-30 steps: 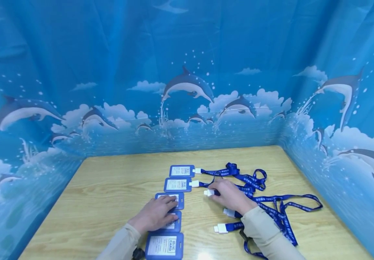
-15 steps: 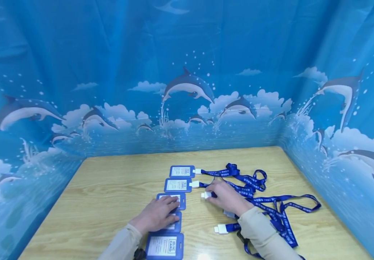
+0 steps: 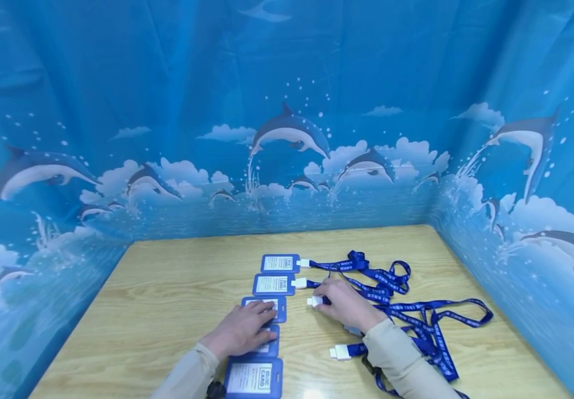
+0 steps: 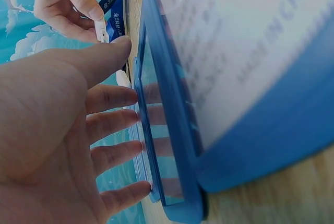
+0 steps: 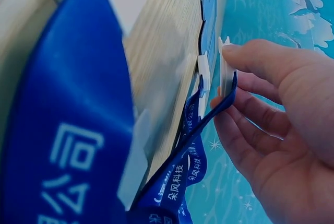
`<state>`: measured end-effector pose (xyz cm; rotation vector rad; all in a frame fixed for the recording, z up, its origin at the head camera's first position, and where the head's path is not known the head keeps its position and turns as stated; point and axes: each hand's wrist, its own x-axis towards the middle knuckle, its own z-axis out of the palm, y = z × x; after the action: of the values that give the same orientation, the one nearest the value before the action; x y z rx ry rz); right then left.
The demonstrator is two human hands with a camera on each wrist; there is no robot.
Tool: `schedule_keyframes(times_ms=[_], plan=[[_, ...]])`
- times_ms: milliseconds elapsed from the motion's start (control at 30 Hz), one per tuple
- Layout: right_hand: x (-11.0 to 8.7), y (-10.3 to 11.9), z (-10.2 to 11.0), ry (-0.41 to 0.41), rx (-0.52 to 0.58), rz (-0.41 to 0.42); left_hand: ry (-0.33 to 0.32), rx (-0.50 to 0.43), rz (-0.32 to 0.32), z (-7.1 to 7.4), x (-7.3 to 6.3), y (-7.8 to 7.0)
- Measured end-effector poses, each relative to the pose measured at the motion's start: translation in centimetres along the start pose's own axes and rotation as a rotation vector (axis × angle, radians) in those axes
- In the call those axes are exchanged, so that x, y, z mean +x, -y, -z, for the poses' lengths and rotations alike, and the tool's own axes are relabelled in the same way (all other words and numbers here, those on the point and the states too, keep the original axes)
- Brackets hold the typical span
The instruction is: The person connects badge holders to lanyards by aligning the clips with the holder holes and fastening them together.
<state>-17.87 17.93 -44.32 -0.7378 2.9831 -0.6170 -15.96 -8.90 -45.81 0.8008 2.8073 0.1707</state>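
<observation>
One white plastic clip [image 3: 315,301] on a printed blue fabric lanyard [image 5: 209,116] is pinched by the right hand [image 3: 346,305], apart from five blue rectangular card holders [image 3: 254,395] in a column. The left hand [image 3: 239,330] rests straight fingers on the third. Two farthest holders bear white clips [image 3: 299,283]; another loose clip [image 3: 340,352] lies on the wooden table [image 3: 167,288].

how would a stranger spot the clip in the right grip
On the table, blue lanyards lie right of the cards. Several end in white clips; your clip, joined to no card, is the only one pinched in the right grip.
</observation>
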Motion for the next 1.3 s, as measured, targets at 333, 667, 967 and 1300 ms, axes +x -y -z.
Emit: schedule_keyframes(times_ms=[333,667,967,1300], plan=[[-0.12,-0.08,-0.12,0.02,0.022,-0.007,0.024,-0.008,0.009,0.06,0.31,-0.32],[-0.19,-0.29,-0.29,0.011,0.016,0.013,0.047,-0.011,0.026,-0.05,0.65,-0.65],[-0.21,-0.27,-0.57,0.042,0.026,-0.019,0.06,-0.008,0.038,0.03,0.67,-0.82],[-0.06,-0.26,-0.71,0.043,0.024,-0.006,0.061,-0.026,0.031,0.27,0.53,-0.8]])
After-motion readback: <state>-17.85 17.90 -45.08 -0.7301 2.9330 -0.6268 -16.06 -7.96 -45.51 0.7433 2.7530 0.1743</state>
